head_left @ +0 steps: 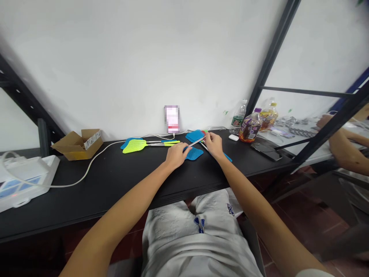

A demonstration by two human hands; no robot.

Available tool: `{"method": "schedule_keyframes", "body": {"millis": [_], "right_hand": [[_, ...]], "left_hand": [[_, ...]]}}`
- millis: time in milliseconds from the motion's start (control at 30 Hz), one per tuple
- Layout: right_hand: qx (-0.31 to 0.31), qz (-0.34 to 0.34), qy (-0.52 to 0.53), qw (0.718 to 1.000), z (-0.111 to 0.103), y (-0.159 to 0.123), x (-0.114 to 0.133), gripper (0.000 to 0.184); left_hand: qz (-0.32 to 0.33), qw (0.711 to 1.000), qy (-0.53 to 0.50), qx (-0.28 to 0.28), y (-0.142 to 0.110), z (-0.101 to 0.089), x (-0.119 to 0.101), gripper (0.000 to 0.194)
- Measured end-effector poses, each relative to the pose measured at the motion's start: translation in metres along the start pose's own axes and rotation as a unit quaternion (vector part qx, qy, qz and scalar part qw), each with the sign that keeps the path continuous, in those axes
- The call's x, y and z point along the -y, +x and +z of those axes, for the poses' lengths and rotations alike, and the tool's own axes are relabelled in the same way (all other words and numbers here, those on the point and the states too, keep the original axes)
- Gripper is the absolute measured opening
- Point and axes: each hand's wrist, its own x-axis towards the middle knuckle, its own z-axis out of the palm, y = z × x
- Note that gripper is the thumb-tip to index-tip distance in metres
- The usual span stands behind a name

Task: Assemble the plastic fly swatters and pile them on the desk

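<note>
My left hand [175, 156] is closed around the blue handle of a fly swatter, whose thin metal rod [196, 142] slants up to the right. At the rod's far end, my right hand [213, 144] is closed with its fingers pinched on it; the fingertips partly hide that end. Beside the fingers show small bits of red and green. Blue swatter heads lie around the rod, one behind it [195, 135] and one in front [195, 154]. Another blue handle [228, 157] sticks out beyond my right wrist. Left of my hands rests a yellow-green fly swatter [135, 146] over a blue one [124, 144].
A phone [172, 119] leans on the wall with a cable. At left are an open cardboard box [77, 148] and a white power strip [29, 181]. Bottles [250, 125], a white case [233, 137] and a dark phone [265, 151] stand right. Another person's arm [346, 150] shows beyond the frame post.
</note>
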Motion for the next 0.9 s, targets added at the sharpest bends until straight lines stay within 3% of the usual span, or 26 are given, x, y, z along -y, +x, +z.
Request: {"method": "schedule_keyframes", "body": {"millis": [500,600,733,900], "right_hand": [[0.074,-0.031,0.039,0.996,0.002,-0.004,0.004,0.044],[0.080,-0.023,0.025,0.996,0.004,-0.004,0.003,0.047],[0.110,-0.007,0.030,0.993,0.009,-0.005,-0.002,0.048],[0.109,0.004,0.045,0.993,0.012,-0.005,-0.007,0.051]], "left_hand": [[-0.001,1.000,-0.006,-0.002,0.001,0.005,0.004,0.026],[-0.036,0.999,0.015,0.003,0.001,0.003,0.000,0.025],[-0.133,0.989,0.048,0.036,0.001,-0.002,-0.007,0.025],[-0.179,0.976,0.068,0.100,-0.002,-0.011,-0.014,0.055]]}}
